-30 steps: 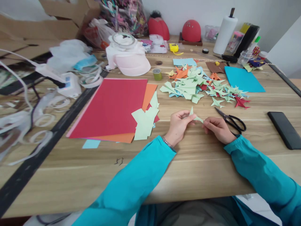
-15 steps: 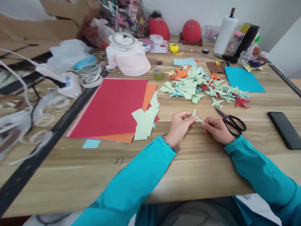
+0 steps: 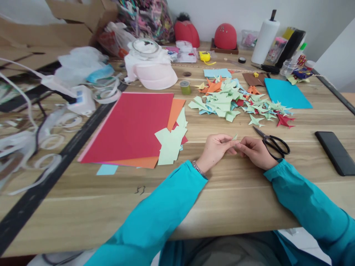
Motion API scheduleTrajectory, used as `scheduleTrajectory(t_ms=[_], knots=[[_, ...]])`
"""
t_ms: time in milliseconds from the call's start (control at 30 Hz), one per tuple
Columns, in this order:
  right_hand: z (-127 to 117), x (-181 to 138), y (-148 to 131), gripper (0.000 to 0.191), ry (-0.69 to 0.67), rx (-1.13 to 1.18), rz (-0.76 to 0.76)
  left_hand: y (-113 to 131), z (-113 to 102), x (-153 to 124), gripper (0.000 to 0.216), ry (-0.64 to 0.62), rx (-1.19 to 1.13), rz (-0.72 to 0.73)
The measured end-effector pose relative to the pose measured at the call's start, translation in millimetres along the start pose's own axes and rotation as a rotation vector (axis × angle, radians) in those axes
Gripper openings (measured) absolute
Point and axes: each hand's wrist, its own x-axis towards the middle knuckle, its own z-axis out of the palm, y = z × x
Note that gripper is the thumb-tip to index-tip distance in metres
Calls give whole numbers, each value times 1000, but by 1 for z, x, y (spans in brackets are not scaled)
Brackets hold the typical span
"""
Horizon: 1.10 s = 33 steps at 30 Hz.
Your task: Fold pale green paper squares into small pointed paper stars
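Note:
A small pale green folded paper piece (image 3: 235, 137) is pinched between my hands, mostly hidden by the fingers. My left hand (image 3: 215, 150) is closed on it from the left, thumb on top. From the right, my right hand (image 3: 253, 151) grips it too, its fingertips against those of the left. Beside the right hand lie black-handled scissors (image 3: 273, 143), blades pointing away to the left. Beyond the hands spreads a pile of folded paper shapes (image 3: 224, 98), mostly pale green, with orange, red and blue ones among them.
Left of the hands lie red paper sheets (image 3: 135, 125) with cut green pieces (image 3: 171, 146) on their edge. A phone (image 3: 335, 152) rests at the right. Farther back are a blue sheet (image 3: 288, 93), a green thread spool (image 3: 185, 87) and a pink cap (image 3: 156, 75).
The green paper's pointed tips, spread and visible before, have now turned and are largely covered by my fingers. My left hand has moved slightly right, closing up to my right hand.

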Motion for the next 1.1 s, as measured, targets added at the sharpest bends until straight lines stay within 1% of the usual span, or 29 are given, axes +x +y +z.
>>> scheduleTrajectory(t_ms=[167, 267, 433, 600, 800, 900, 967, 1033, 1100], knots=[[-1, 0, 2, 34, -5, 32, -11, 1, 0, 0, 28, -22, -52, -16], [-3, 1, 3, 34, 24, 73, 1, 2, 0, 0, 29, -32, -93, -29], [-5, 2, 6, 32, 38, 94, 3, 2, 0, -1, 37, 12, -61, -43], [-4, 2, 7, 32, 19, 74, -1, 3, 1, -1, 35, 12, -52, -31], [-2, 0, 3, 35, 12, 3, -15, 3, -2, -1, 33, -1, -90, -38], [-1, -1, 0, 37, -12, -84, -55, 3, -3, -1, 33, -32, -117, -57], [-1, -1, -1, 39, -5, -126, -90, 3, -2, -1, 34, -34, -132, -76], [-1, -1, -1, 39, 24, -143, -117, 4, -1, -1, 35, -7, -146, -96], [0, 0, 0, 39, 68, -151, -136, 4, 0, -1, 34, 46, -155, -113]])
